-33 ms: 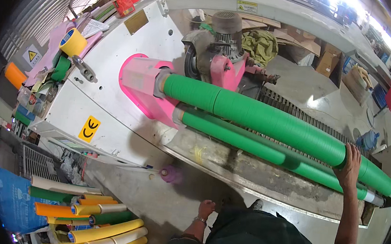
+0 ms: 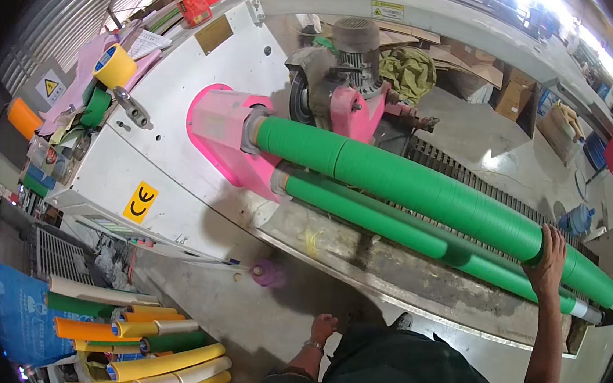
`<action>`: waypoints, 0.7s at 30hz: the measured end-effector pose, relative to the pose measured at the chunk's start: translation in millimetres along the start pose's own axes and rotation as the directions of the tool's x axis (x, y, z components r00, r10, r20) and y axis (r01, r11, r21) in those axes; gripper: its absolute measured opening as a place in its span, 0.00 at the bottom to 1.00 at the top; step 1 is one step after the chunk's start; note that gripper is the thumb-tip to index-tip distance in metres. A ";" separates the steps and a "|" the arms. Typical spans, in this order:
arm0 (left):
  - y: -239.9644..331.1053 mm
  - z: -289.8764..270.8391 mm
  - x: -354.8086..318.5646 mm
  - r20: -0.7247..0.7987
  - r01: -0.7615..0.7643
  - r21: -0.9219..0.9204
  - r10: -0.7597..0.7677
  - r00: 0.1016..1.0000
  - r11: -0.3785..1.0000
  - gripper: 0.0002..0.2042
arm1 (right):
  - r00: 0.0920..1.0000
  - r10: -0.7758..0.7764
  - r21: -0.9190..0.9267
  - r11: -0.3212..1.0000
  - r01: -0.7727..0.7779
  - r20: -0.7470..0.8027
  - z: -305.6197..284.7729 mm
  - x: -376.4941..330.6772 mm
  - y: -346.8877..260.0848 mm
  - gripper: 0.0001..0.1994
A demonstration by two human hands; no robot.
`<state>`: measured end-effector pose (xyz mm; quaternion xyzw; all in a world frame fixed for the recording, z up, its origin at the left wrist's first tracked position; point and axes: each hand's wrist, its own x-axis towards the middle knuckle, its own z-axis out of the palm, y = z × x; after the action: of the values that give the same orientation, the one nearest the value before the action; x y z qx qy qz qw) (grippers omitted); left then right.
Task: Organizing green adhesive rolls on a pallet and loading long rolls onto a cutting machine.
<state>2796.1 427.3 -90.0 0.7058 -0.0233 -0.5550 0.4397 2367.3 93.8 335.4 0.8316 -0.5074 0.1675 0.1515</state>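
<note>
Head view: right hand [image 2: 549, 261] out at 3 o'clock, wrapped over upper roll [image 2: 431, 196], green, stretching from pink mount [image 2: 227, 132] at 10 past 3. Thinner lower roll [image 2: 391, 232] alongside, green too. Left hand [image 2: 323, 329] near 6, loose fist, well apart from both.

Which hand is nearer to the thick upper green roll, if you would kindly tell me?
Right. The right hand rests on the thick upper green roll, toward its right end; the left hand is apart from it, lower in the picture.
</note>
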 end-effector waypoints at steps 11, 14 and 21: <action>-12.9 -0.9 7.4 -0.013 -0.030 0.003 0.030 0.999 1.000 0.18 | 0.999 0.038 -0.003 0.999 -0.038 0.038 0.8 0.5 0.0 0.49; -14.1 -0.9 7.8 -0.021 -0.036 0.019 0.036 0.999 0.999 0.18 | 0.999 0.029 0.003 1.000 -0.029 0.030 3.6 0.0 2.6 0.49; -54.3 -22.8 57.8 0.083 -0.147 0.084 0.141 0.987 0.986 0.17 | 0.996 0.076 0.022 0.997 -0.077 0.039 -8.3 2.1 -3.2 0.46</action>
<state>2811.8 444.0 -169.3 0.6995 -0.1159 -0.5467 0.4454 2370.1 97.1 343.5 0.8165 -0.5394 0.1633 0.1255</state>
